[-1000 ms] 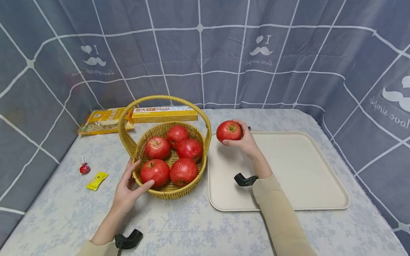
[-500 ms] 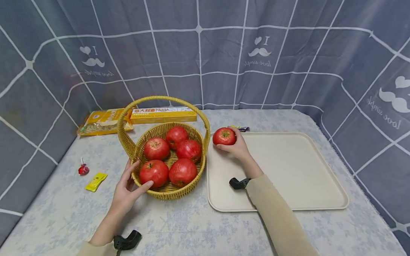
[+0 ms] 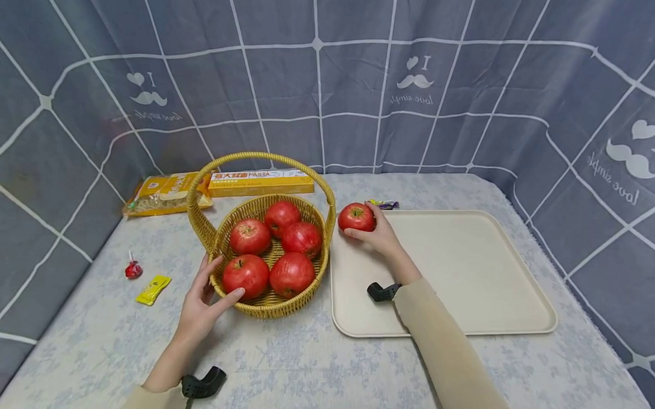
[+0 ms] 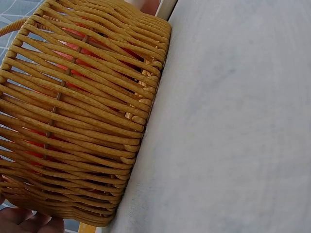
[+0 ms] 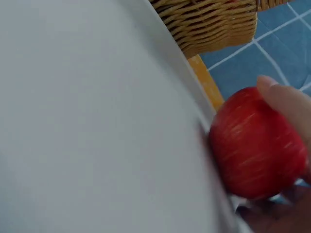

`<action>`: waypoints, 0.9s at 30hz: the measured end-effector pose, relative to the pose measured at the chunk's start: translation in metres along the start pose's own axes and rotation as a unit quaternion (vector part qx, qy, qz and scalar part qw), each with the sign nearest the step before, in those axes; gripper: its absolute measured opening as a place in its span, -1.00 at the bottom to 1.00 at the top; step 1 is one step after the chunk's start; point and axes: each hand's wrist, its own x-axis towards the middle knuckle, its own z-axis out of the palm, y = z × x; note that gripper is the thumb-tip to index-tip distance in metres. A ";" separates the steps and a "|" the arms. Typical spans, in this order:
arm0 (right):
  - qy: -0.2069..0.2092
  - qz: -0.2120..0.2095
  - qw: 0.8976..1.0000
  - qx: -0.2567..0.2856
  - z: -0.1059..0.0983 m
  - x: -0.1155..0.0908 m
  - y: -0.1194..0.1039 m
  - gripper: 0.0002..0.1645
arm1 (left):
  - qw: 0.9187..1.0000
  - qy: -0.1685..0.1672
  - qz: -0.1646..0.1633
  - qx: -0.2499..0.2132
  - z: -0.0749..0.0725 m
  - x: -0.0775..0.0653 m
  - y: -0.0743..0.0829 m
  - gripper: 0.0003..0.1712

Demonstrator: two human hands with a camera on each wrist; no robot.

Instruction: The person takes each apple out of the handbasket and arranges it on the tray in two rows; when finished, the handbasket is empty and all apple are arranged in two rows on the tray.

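Observation:
A red apple (image 3: pixel 356 217) is gripped in my right hand (image 3: pixel 381 234) at the back left corner of the cream tray (image 3: pixel 470 272). In the right wrist view the apple (image 5: pixel 257 145) sits low at the tray's surface, thumb along one side and fingers on the other. My left hand (image 3: pixel 200 308) holds the near left rim of a woven basket (image 3: pixel 277 310), thumb over the rim and fingers round the outside. Several red apples (image 3: pixel 247 277) lie inside the basket. From the left wrist the basket's wall (image 4: pixel 73 116) fills much of the view, with fingertips (image 4: pixel 34 222) at its lower edge.
Behind the basket lie a yellow pasta box (image 3: pixel 262 186) and a bag of noodles (image 3: pixel 167 195). A lollipop (image 3: pixel 133 269) and a yellow wrapped sweet (image 3: pixel 154 290) are on the left. Small wrapped sweets (image 3: pixel 388 205) lie behind the tray. The basket's tall handle (image 3: pixel 261 154) arches over it.
My right hand has moved down and slightly left with the apple, onto the tray's back left corner, and barely moves in the last half second. The left hand stays on the basket.

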 end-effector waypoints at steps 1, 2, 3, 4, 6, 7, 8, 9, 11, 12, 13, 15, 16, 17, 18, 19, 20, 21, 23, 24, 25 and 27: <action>0.000 -0.010 1.000 -0.004 -0.002 -0.003 -0.005 0.13 | 1.000 0.000 0.000 0.001 0.000 0.000 0.000 -0.14; 0.002 -0.023 1.000 -0.006 -0.005 -0.005 -0.011 0.11 | 1.000 -0.001 -0.001 0.003 0.000 0.000 0.000 -0.14; 0.007 -0.040 0.999 -0.004 -0.008 -0.009 -0.019 0.09 | 1.000 -0.002 -0.001 0.002 0.000 0.000 0.000 -0.14; 0.015 -0.064 0.998 0.002 -0.011 -0.012 -0.028 0.06 | 1.000 -0.003 -0.001 0.002 0.000 -0.001 0.000 -0.13; 0.038 -0.119 0.992 0.033 -0.017 -0.023 -0.054 -0.03 | 1.000 -0.004 0.000 0.004 0.000 0.000 0.000 -0.13; 0.049 -0.146 0.987 0.047 -0.019 -0.031 -0.069 -0.09 | 1.000 -0.005 0.000 0.004 0.000 0.000 0.000 -0.13; 0.057 -0.171 0.982 0.059 -0.022 -0.039 -0.084 -0.13 | 1.000 -0.005 0.001 0.004 0.000 0.000 0.000 -0.13; 0.064 -0.196 0.976 0.072 -0.023 -0.048 -0.099 -0.16 | 1.000 -0.006 0.001 0.002 -0.001 0.000 0.000 -0.13; 0.072 -0.242 0.963 0.092 -0.024 -0.064 -0.123 -0.21 | 1.000 -0.006 0.002 0.002 -0.001 0.000 0.000 -0.12; 0.072 -0.260 0.958 0.098 -0.024 -0.070 -0.131 -0.22 | 1.000 -0.006 0.002 0.002 -0.001 0.000 0.000 -0.12; 0.071 -0.281 0.951 0.105 -0.022 -0.074 -0.135 -0.23 | 1.000 -0.006 0.002 0.000 -0.002 0.000 0.000 -0.12; 0.055 -0.317 0.939 0.124 -0.018 -0.079 -0.139 -0.24 | 1.000 -0.006 0.002 -0.001 -0.002 0.001 -0.001 -0.12; 0.043 -0.332 0.933 0.131 -0.016 -0.081 -0.139 -0.25 | 1.000 -0.005 0.002 0.000 -0.002 0.001 -0.001 -0.11; 0.028 -0.347 0.927 0.138 -0.013 -0.082 -0.138 -0.26 | 1.000 -0.005 0.003 0.000 -0.002 0.001 -0.001 -0.11; 0.010 -0.353 0.925 0.140 -0.009 -0.084 -0.139 -0.27 | 1.000 -0.006 0.003 0.000 -0.002 0.001 -0.001 -0.11; -0.011 -0.358 0.923 0.141 -0.006 -0.086 -0.139 -0.29 | 1.000 -0.006 0.003 0.000 -0.002 0.001 -0.001 -0.11; -0.031 -0.358 0.923 0.137 -0.002 -0.087 -0.139 -0.31 | 1.000 -0.006 0.004 -0.001 -0.002 0.001 -0.001 -0.11; -0.051 -0.349 0.927 0.128 0.002 -0.087 -0.138 -0.33 | 1.000 -0.006 0.004 -0.002 -0.002 0.002 -0.001 -0.11; -0.085 -0.331 0.934 0.105 0.011 -0.087 -0.136 -0.36 | 1.000 -0.006 0.004 -0.003 -0.002 0.002 -0.001 -0.11; -0.101 -0.319 0.938 0.094 0.015 -0.086 -0.134 -0.37 | 1.000 -0.005 0.003 -0.004 -0.002 0.002 -0.001 -0.11; -0.114 -0.307 0.941 0.082 0.019 -0.085 -0.133 -0.37 | 1.000 -0.005 0.002 -0.005 -0.002 0.001 -0.001 -0.11; -0.137 -0.285 0.947 0.065 0.026 -0.083 -0.129 -0.36 | 1.000 -0.006 0.001 -0.005 -0.001 0.001 -0.001 -0.10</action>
